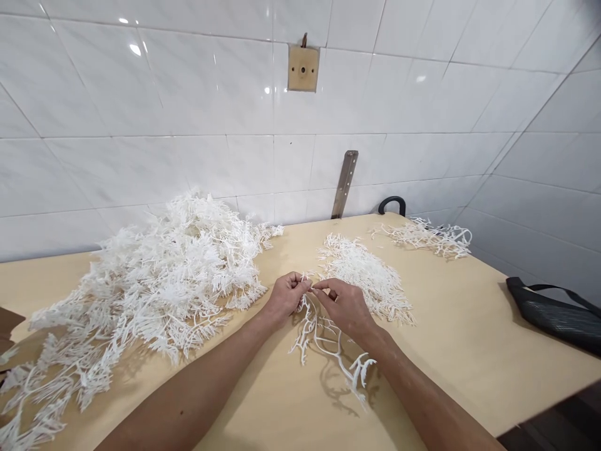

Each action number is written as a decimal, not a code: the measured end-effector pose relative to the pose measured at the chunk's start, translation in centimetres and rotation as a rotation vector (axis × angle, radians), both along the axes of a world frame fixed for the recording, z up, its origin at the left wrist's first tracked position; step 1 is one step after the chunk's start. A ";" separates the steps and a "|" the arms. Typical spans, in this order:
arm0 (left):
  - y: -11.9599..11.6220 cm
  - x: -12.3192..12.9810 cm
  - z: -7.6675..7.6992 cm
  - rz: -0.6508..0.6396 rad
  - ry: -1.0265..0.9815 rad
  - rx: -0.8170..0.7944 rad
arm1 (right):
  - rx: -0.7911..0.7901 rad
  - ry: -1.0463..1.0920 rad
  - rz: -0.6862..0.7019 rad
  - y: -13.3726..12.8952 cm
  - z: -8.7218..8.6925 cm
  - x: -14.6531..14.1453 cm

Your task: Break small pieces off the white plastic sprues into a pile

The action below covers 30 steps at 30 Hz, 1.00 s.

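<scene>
Near the middle of the table, my left hand (pixel 285 299) is closed on the upper end of a white branching plastic sprig (pixel 335 354), whose bare stems hang toward me. My right hand (pixel 345 305) meets it just to the right, thumb and finger pinched at the same end; what lies between those fingertips is too small to make out. Behind my right hand lies a pile of small white pieces (pixel 369 275). A large heap of feathery white sprigs (pixel 173 269) spreads over the left side of the table.
Bare white stems (pixel 429 237) lie at the table's back right corner. A black bag (pixel 554 313) is at the right edge. Behind the wooden table (pixel 451 338) stand a metal strip (pixel 345 185), a black curved handle (pixel 392 203) and a tiled wall. Brown cardboard shows far left.
</scene>
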State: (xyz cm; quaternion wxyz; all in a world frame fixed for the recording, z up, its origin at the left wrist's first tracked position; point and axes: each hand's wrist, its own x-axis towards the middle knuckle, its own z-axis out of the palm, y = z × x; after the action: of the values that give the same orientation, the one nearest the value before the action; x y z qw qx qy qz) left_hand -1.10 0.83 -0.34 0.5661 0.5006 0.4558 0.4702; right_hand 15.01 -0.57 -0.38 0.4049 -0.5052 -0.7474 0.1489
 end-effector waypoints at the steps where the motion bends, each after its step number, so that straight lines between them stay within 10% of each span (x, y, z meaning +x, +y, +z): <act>1: 0.0 0.0 0.0 0.003 0.008 0.004 | 0.022 -0.017 0.008 0.0 -0.1 0.0; 23: 1.4 0.0 -1.2 0.253 0.160 0.112 | -0.179 -0.118 0.306 -0.8 0.2 -0.4; 30: 1.1 -0.5 -0.2 0.132 -0.068 -0.018 | -0.046 0.083 -0.176 1.0 0.4 2.2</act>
State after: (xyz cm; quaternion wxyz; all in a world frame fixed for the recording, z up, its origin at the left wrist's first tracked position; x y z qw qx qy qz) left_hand -1.59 1.94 -0.55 0.5535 0.4483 0.4726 0.5191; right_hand 17.23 0.40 0.04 0.4354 -0.5714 -0.6792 0.1507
